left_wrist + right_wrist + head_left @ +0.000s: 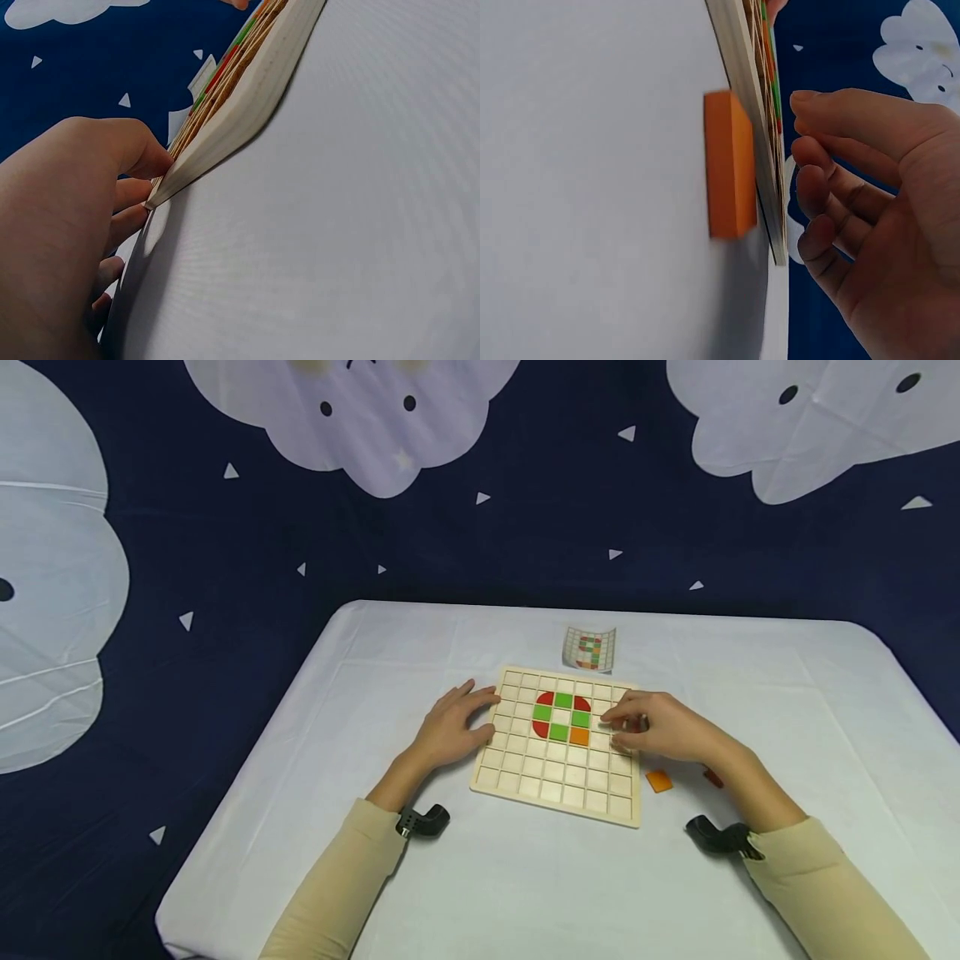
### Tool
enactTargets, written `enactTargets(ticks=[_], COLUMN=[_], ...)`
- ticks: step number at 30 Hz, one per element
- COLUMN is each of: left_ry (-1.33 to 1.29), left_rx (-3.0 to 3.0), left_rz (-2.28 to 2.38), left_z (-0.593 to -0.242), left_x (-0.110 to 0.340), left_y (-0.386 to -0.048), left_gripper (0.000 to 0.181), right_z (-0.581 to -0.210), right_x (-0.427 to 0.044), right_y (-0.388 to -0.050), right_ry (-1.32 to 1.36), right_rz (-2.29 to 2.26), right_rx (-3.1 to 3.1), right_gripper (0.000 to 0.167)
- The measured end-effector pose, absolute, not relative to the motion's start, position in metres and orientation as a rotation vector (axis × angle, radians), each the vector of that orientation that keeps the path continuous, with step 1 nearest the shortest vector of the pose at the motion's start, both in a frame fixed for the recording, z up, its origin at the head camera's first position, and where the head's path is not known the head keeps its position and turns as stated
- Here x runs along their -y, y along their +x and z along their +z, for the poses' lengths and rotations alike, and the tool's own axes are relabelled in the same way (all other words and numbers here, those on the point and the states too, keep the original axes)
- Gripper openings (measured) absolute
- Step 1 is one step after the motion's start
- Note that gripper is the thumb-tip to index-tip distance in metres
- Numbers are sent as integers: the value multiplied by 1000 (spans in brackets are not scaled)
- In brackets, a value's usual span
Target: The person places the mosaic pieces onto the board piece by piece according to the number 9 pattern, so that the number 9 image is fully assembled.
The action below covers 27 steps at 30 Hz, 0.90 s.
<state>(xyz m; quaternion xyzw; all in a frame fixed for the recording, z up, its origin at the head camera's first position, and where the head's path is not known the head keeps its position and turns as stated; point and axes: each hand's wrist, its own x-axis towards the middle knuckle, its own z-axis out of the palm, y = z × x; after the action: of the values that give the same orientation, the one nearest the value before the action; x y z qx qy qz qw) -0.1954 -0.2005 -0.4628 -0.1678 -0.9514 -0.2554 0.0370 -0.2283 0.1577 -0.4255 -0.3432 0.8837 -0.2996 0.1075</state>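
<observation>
A pale wooden grid board (555, 772) lies on the table. Near its middle, a ring of tiles surrounds a bare square: green squares (563, 700), red rounded-corner tiles (541, 728) and an orange square (579, 737) at the near right corner. At the board's left edge rests my left hand (450, 727); its thumb and fingers are spread apart and touch the rim. My right hand (660, 724) is over the right side, fingers loosely bent, thumb apart from them. The right wrist view shows nothing between those fingers. A loose orange tile (731, 165) lies beside the board.
Behind the board lies a slightly curled picture card (590, 649) with a printed grid and coloured pattern. A red piece (713, 777) sits next to the right forearm, partly covered by it. White cloth (570, 885) covers the table; a dark blue cloud-print curtain (525, 552) hangs behind.
</observation>
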Motion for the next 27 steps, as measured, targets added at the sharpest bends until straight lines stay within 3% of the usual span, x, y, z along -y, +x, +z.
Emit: enactTargets(ticks=[27], left_ry=[-519], left_rx=[2901], left_rz=[-780], left_z=[-464], left_x=[201], left_y=[-195], left_gripper=[48], right_z=[-429], right_x=[-207], right_y=[-222], right_ry=[-865], right_rz=[-859], right_rx=[-2698], right_gripper=[32])
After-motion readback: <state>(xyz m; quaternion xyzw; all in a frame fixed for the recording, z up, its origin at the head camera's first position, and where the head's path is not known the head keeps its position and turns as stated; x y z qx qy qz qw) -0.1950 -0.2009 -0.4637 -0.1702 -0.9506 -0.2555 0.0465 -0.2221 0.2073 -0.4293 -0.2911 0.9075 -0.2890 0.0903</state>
